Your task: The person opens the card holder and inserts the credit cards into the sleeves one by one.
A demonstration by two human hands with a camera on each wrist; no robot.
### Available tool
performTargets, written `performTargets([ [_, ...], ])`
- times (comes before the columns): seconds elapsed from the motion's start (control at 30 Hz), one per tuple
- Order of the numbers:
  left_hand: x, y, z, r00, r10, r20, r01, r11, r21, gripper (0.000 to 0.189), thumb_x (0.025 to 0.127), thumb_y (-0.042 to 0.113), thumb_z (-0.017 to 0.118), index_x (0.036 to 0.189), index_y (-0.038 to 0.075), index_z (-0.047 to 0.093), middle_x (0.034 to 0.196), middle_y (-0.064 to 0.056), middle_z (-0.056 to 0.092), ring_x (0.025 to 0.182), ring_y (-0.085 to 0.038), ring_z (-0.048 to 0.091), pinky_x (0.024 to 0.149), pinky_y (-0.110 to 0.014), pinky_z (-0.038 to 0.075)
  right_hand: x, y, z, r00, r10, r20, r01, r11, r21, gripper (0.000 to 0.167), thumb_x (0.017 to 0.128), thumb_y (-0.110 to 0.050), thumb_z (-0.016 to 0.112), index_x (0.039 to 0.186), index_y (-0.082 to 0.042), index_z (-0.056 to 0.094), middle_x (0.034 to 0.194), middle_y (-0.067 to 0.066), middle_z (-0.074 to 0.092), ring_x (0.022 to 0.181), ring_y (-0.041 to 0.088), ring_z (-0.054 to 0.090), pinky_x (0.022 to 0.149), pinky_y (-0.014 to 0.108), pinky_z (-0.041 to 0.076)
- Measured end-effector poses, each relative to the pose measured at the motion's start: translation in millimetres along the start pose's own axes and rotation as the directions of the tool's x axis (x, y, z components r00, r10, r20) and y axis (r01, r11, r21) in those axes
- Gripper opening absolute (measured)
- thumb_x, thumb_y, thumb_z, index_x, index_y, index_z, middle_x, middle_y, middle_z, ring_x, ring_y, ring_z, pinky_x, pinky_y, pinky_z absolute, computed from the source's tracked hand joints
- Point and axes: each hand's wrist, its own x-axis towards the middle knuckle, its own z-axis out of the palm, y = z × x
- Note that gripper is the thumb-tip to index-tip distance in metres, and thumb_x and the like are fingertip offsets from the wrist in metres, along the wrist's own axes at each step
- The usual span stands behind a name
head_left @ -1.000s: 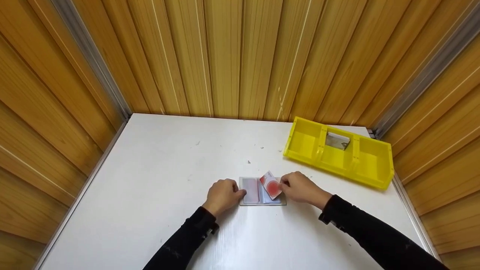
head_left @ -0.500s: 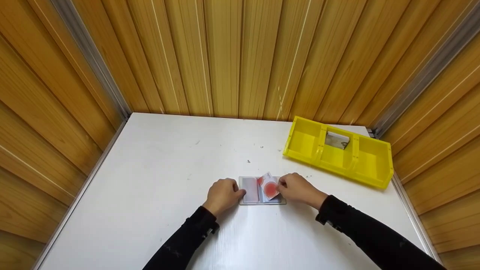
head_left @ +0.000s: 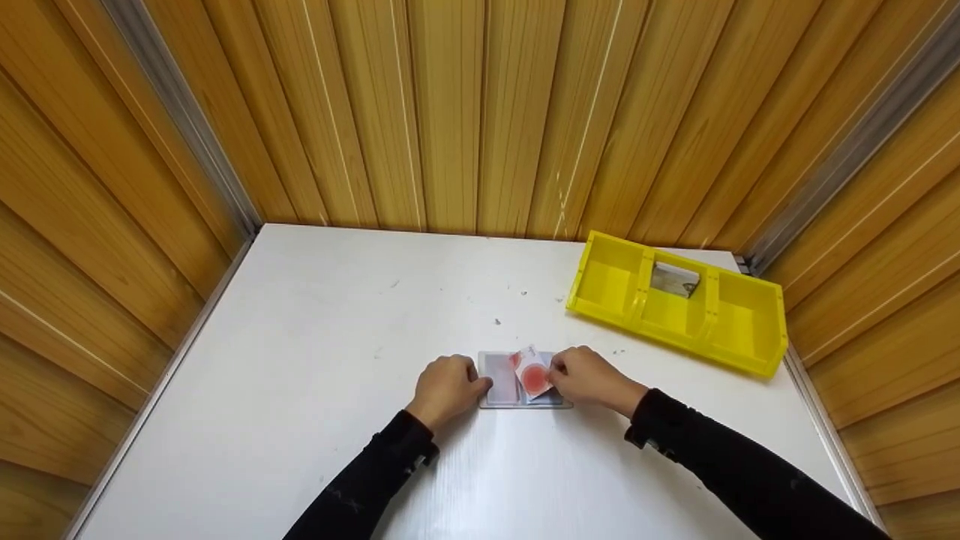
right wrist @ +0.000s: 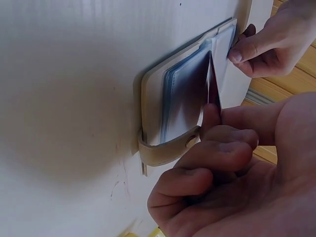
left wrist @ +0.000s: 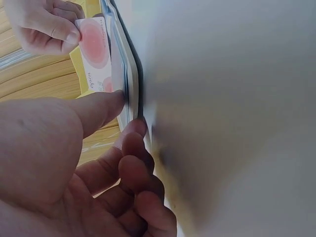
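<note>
An open card holder (head_left: pixel 501 379) with clear plastic sleeves lies on the white table. My left hand (head_left: pixel 448 386) pinches its left edge, thumb on the sleeves and fingers beneath, as the left wrist view shows. Between thumb and fingers of my right hand (head_left: pixel 589 376) is a white card (head_left: pixel 534 373) printed with red circles. The card stands tilted over the holder's middle, its lower edge down among the right-hand sleeves. In the right wrist view, a cream strap (right wrist: pixel 165 152) with a snap sticks out from the card holder's right side.
A yellow bin (head_left: pixel 675 341) with three compartments stands at the back right of the table (head_left: pixel 337 315). Its middle compartment holds a small whitish box (head_left: pixel 675 280). Wood-patterned walls (head_left: pixel 450 112) rise behind and on both sides.
My right hand has moved slightly left, bringing the card further over the holder's middle. The left hand and the card holder stay in place.
</note>
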Motion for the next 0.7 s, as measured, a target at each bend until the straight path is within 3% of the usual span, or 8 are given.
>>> performTargets([
  [0.33,1.7,-0.4,-0.7,1.0,-0.006,0.004,0.006,1.0,0.018,0.032,0.097,0.036,0.082,0.075,0.016,0.071,0.076,0.001,0.068,0.071,-0.016,0.058,0.069,-0.036,0.048,2.5,-10,0,0.999,0.036,0.013,-0.036,0.999,-0.001,0.03,0.103,-0.02,0.07,0.073,-0.014,0.072,0.065,-0.005,0.054,0.067,0.015,0.052,0.066,0.03,0.041],
  [0.57,0.7,-0.4,-1.8,0.998,0.045,-0.035,-0.045,0.999,0.006,0.031,0.095,0.028,0.08,0.07,0.014,0.068,0.07,0.001,0.065,0.068,-0.016,0.055,0.064,-0.035,0.046,5.8,-15,2,1.0,0.023,0.004,-0.023,0.999,-0.032,0.034,0.101,-0.019,0.074,0.067,-0.013,0.072,0.061,-0.007,0.051,0.062,0.012,0.047,0.061,0.027,0.036],
  [0.6,2.1,-5.6,2.0,0.996,0.073,-0.054,-0.073,0.997,0.003,0.032,0.096,0.03,0.079,0.07,0.016,0.068,0.069,0.003,0.064,0.068,-0.015,0.055,0.063,-0.034,0.045,6.3,-15,2,1.0,0.018,0.003,-0.018,0.999,-0.04,0.034,0.1,-0.019,0.074,0.067,-0.013,0.073,0.06,-0.007,0.05,0.061,0.012,0.046,0.061,0.027,0.036],
  [0.7,1.9,-5.7,2.5,0.996,0.074,-0.058,-0.075,0.997,-0.005,0.032,0.096,0.029,0.079,0.069,0.016,0.067,0.068,0.004,0.062,0.066,-0.014,0.053,0.061,-0.034,0.043,8.0,-17,4,0.999,0.034,0.01,-0.033,0.999,-0.039,0.032,0.1,-0.02,0.074,0.069,-0.013,0.076,0.061,-0.006,0.053,0.064,0.014,0.049,0.063,0.029,0.038],
])
